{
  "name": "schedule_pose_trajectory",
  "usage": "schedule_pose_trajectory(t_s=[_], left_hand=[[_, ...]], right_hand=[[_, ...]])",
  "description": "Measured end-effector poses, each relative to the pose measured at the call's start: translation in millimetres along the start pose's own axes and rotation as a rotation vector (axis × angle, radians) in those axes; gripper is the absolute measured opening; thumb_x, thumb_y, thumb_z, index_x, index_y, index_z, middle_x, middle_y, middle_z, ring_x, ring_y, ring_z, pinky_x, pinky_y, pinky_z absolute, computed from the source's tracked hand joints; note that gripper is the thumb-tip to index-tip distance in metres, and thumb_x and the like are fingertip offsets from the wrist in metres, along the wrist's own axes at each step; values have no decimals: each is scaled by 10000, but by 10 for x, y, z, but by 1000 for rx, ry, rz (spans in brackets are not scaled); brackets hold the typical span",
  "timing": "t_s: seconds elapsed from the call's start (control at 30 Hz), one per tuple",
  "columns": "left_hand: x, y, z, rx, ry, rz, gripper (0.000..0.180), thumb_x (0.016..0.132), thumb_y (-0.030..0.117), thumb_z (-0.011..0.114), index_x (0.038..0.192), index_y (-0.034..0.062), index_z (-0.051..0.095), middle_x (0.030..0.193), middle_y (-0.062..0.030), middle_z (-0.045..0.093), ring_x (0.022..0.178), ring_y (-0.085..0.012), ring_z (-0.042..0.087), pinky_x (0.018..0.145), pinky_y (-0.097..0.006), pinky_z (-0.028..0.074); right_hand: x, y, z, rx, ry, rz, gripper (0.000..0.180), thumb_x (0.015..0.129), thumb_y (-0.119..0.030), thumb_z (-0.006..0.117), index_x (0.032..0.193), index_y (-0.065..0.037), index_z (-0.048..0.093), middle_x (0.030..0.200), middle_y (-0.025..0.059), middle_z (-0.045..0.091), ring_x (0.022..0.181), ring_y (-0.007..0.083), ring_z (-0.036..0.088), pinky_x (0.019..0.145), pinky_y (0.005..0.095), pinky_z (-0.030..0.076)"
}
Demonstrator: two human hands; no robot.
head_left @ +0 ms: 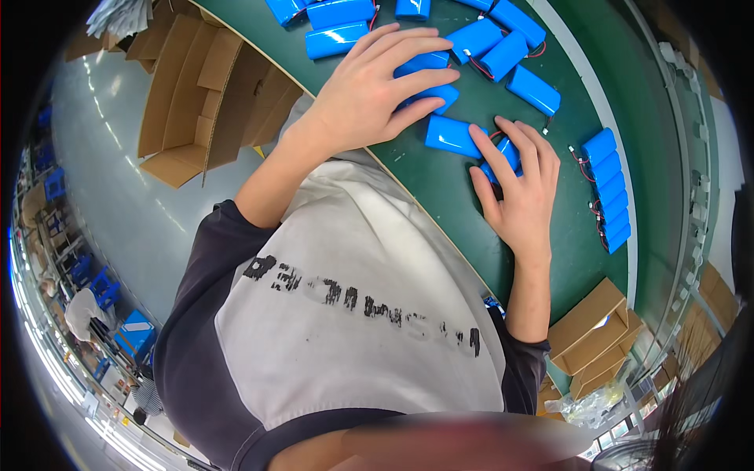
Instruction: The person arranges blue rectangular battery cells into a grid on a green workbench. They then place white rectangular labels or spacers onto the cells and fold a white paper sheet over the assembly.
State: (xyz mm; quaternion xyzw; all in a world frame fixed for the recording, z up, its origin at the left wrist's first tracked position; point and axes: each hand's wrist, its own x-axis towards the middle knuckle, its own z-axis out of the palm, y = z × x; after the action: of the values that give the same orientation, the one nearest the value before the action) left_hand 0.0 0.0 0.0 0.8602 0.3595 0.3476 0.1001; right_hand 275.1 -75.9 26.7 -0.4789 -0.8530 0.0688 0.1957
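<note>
My left hand [373,90] reaches over the green worktop with its fingers spread. Its fingertips rest on two blue battery packs, an upper one [424,61] and a lower one [446,96], both partly covered by the fingers. My right hand [522,177] curves around another small blue battery pack [507,154], thumb at one side and fingers at the other; the hand hides part of it. Between my hands lies a further blue pack [452,135], close to my right index fingertip. More packs [534,90] with thin leads and white connectors lie scattered beyond.
A row of blue packs [607,188] stands side by side at the right, by a pale strip [585,78] along the green worktop [440,184]. Open cardboard boxes [177,94] stand at the left, beyond the table edge. Another carton [589,326] sits at lower right, near clear plastic wrapping [593,404].
</note>
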Motion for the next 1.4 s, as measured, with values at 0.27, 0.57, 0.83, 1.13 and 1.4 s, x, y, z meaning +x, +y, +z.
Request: schedule_pose_trajectory(t_s=[0.27,0.57,0.83,1.13,1.4], left_hand=[[-60,25,-119,-184,-54,-24,453,891,-53,613,1229,195,785,1459,-30,644,1464,-315,502,1253,-635,259],[-125,242,-326,64,-256,25,628,787,408,815,1386,251,711,1607,-60,530,1495,-377,440,1267,-564,235],[142,-275,-202,-48,-408,506,624,782,387,830,1364,218,679,1466,-96,605,1405,-328,536,1105,-555,430],[0,206,90,267,-28,-46,440,846,341,775,1240,166,686,1386,-76,607,1368,-302,506,1072,-576,395],[-120,582,-152,154,-309,-72,734,848,409,799,1528,238,581,1582,-62,513,1368,-331,499,1109,-557,387]], right_hand=[[16,-16,-31,41,32,7,528,792,-221,864,1308,-228,749,1404,81,622,1300,331,563,1101,507,418],[-35,10,5,64,69,59,572,696,-365,941,1202,-174,755,1311,75,639,1219,333,581,1003,483,443],[-7,151,-84,138,91,68,720,700,-388,949,1311,-104,695,1288,108,644,1161,335,593,951,430,466],[-70,-250,33,16,48,114,873,714,-446,936,1438,-82,612,1211,114,622,1055,326,573,916,449,447],[-64,106,-1,-43,162,124,691,764,-327,931,1367,-98,684,1256,123,616,1118,347,576,971,457,465]])
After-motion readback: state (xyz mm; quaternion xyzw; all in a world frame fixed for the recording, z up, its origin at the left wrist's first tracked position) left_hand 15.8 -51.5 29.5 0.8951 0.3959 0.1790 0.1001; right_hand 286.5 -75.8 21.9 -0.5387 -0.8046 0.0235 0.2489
